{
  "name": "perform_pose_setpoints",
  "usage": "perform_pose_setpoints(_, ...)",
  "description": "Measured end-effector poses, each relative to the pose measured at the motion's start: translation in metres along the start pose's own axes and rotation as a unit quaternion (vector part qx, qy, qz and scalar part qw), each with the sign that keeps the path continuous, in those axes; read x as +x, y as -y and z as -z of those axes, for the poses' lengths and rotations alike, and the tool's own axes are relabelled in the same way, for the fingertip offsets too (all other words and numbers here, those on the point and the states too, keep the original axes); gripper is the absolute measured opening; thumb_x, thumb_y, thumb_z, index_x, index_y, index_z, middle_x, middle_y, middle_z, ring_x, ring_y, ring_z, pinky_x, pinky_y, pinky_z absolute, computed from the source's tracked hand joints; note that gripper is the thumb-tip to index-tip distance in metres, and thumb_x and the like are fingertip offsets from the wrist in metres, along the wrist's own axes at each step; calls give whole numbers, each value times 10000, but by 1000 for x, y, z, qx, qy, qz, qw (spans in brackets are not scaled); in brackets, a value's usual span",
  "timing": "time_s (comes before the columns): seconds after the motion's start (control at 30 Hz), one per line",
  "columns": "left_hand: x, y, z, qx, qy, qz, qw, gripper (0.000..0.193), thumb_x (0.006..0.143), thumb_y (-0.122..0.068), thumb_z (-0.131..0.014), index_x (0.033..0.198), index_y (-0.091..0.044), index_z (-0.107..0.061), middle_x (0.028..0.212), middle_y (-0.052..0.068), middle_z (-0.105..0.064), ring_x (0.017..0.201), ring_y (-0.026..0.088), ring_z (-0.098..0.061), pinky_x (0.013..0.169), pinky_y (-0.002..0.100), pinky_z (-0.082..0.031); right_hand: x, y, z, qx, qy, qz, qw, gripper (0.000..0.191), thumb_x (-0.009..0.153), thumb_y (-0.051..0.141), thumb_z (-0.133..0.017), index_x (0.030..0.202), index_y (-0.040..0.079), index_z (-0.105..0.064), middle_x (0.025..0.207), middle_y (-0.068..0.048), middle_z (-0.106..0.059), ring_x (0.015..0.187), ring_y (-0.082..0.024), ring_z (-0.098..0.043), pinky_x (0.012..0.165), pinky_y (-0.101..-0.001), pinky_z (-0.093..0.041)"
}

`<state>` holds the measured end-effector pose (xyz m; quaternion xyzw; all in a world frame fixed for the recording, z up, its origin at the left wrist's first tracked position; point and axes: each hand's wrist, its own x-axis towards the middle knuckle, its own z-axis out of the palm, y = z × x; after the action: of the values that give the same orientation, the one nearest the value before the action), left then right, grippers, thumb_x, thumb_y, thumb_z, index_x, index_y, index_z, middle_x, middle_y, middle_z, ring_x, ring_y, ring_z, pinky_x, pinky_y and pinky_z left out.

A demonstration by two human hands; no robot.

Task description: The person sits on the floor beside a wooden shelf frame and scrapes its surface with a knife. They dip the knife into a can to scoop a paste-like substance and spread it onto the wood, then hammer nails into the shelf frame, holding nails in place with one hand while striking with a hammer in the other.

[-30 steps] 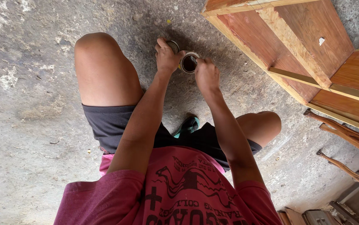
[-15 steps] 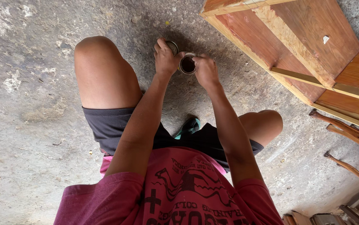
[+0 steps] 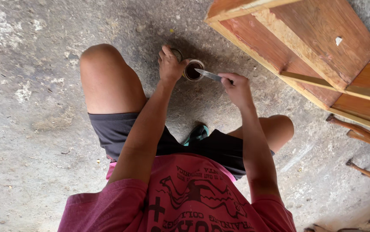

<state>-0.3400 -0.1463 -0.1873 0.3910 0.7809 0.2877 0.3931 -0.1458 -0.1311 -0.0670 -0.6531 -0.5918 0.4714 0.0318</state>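
Item: small round tin [image 3: 193, 70], open, dark brown contents, standing on the concrete floor [image 3: 30, 129] at 12 o'clock from the squatting person, between the knees

Left hand [image 3: 170, 65]: fingers curled against the tin's 9 o'clock side, steadying it; a second round lid or tin partly hidden behind them

Right hand [image 3: 237, 88]: fingers pinched on a flat metal blade [image 3: 208, 75], tip at the tin's rim

Step judged: loading the blade; next calls for a shallow dip

Wooden furniture frame [image 3: 322, 51] at 2 o'clock

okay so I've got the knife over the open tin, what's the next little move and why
Probably dip the blade tip down into the small tin: the right hand holds it just over the rim, the dark contents lie open, and the left hand steadies the tin's side.
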Motion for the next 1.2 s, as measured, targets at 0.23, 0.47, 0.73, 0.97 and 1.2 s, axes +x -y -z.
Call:
perform_pose_setpoints(0.23,0,6,-12,2,5,13,1000,1011,834,-447,-884,1493,-173,-167,1515,239,-270,1322,554,-387,946,686,-507,-38,-60,32,169,-34,40,984,231,998,69,-687,1219,45,-748,753,-4,-639,617,-58,-547,531,-237,-422)
perform_pose_setpoints(0.47,-4,-5,-14,-13,1,4,1000,955,842,-401,-894,1460,-117,-224,1508,274,-301,1311,540,-446,1004,628,-519,-32,-56,14,91,-117,116,982,171,942,45,-720,1108,10,-730,839,-57,-758,752,-86,-746,599,-213,-549)
perform_pose_setpoints(0.73,-10,-32,-4,3,-48,-37,998,886,806,-274,-935,1406,-55,-321,1427,248,-404,1279,484,-485,964,543,-515,-33,-55,11,264,-116,147,946,137,964,13,-753,1089,-23,-708,929,-76,-751,836,-104,-733,720,-232,-587)
perform_pose_setpoints(0.97,-7,-35,-5,12,-66,-42,997,866,780,-227,-937,1393,-79,-344,1425,213,-431,1321,466,-460,1009,533,-501,-34,-64,11,284,-134,215,925,173,992,-13,-752,1156,-55,-718,1016,-105,-736,899,-146,-713,777,-259,-576)
perform_pose_setpoints(1.2,-7,-31,2,-33,-66,-30,997,884,805,-204,-933,1426,-91,-314,1434,201,-409,1337,460,-453,1046,537,-503,-38,-56,2,258,-152,227,927,162,1057,108,-676,1163,-15,-686,978,-103,-749,929,-168,-768,823,-295,-651)
